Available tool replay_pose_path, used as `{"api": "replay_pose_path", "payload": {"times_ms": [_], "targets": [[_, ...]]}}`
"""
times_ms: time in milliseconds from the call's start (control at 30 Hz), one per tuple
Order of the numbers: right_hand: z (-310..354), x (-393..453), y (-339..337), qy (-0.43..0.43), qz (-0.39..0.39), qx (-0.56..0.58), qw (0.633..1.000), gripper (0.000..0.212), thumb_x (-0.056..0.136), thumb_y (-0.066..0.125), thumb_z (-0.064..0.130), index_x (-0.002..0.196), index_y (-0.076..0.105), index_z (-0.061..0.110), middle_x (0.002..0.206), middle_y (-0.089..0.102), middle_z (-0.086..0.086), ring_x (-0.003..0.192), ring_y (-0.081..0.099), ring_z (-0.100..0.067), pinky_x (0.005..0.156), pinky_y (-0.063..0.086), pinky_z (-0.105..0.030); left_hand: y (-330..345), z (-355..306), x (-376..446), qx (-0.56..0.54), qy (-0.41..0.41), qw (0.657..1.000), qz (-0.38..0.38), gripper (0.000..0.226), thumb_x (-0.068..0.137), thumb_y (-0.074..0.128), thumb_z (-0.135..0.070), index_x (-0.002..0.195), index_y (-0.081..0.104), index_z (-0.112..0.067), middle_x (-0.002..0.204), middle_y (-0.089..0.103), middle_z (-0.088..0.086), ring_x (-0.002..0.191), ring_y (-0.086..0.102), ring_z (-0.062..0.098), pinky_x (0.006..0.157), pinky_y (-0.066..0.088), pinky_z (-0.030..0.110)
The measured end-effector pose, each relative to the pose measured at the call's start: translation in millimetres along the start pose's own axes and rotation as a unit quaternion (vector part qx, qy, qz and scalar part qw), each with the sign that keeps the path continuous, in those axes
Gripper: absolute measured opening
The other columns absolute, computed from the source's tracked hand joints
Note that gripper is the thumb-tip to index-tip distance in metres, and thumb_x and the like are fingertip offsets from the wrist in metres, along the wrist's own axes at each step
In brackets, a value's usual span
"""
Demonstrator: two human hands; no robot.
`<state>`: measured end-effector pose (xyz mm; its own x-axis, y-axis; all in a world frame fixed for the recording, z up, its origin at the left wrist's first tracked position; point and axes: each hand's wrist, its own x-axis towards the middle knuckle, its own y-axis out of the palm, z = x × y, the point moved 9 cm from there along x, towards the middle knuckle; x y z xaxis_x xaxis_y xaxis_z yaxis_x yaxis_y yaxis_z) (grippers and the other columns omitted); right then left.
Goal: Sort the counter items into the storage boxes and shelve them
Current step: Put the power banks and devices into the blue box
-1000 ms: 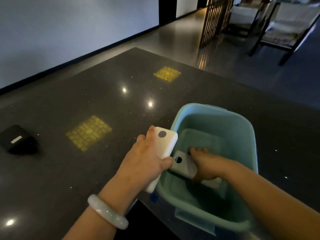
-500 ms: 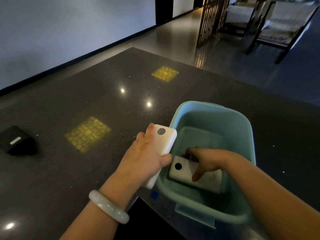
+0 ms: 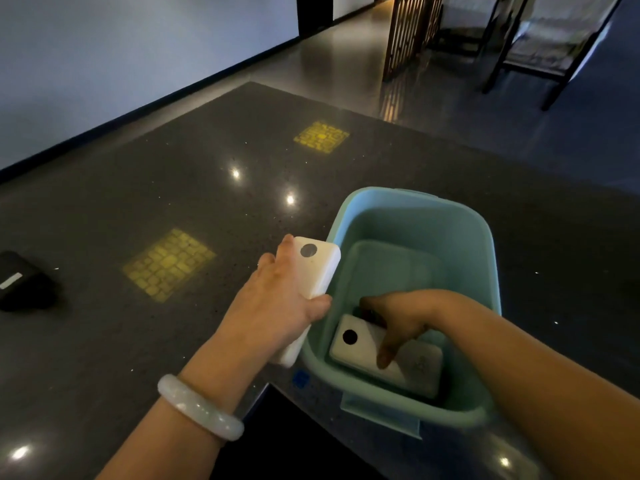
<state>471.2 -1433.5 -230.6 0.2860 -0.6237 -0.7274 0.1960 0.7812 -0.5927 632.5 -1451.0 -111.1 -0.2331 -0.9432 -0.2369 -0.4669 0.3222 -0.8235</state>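
A light-blue storage box stands on the dark counter near its front edge. My left hand grips a white power bank just outside the box's left rim. A second white power bank with a dark round mark lies flat on the box's floor at the near side. My right hand reaches down into the box, thumb on top of that power bank and fingers curled over its far edge. Something dark shows under the fingers; I cannot make it out.
A black box-like object sits at the counter's far left. Ceiling lights and yellow patches reflect on the polished counter. Beyond the counter are a wooden lattice screen and chairs on the floor.
My right hand has lowered the second power bank from a tilted pose to lying flat on the box floor. My left hand and its power bank have hardly moved.
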Motion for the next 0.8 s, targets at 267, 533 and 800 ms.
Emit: {"api": "replay_pose_path", "payload": {"times_ms": [267,533,800], "targets": [[5,-2,-1,-0.013,-0.005,-0.008,1.0,0.078,0.061,0.087,0.037,0.127,0.045,0.03,0.126,0.053,0.006,0.109,0.056,-0.022,0.088,0.054,-0.042,0,-1,0,-0.003,0.004,1.0,-0.003,0.099,0.08,0.069,-0.042,0.152,0.003,-0.028,0.137,0.036,0.005,0.117,0.045,0.023,0.089,0.037,0.034],[10,-5,-1,-0.018,0.0,-0.028,0.999,0.08,0.064,0.085,0.038,0.131,0.042,0.027,0.129,0.052,0.004,0.113,0.054,-0.021,0.092,0.052,-0.042,-1,-1,-1,0.007,-0.003,1.0,-0.007,0.099,0.08,0.069,-0.042,0.152,0.002,-0.027,0.139,0.034,0.006,0.123,0.044,0.025,0.096,0.039,0.038],[14,-8,-1,-0.03,-0.002,-0.018,0.999,0.08,0.066,0.084,0.038,0.133,0.042,0.026,0.13,0.052,0.005,0.116,0.053,-0.021,0.096,0.05,-0.042,-1,0,-1,0.016,-0.008,1.0,-0.013,0.099,0.081,0.068,-0.043,0.152,0.002,-0.027,0.138,0.035,0.007,0.121,0.044,0.026,0.096,0.039,0.04]]}}
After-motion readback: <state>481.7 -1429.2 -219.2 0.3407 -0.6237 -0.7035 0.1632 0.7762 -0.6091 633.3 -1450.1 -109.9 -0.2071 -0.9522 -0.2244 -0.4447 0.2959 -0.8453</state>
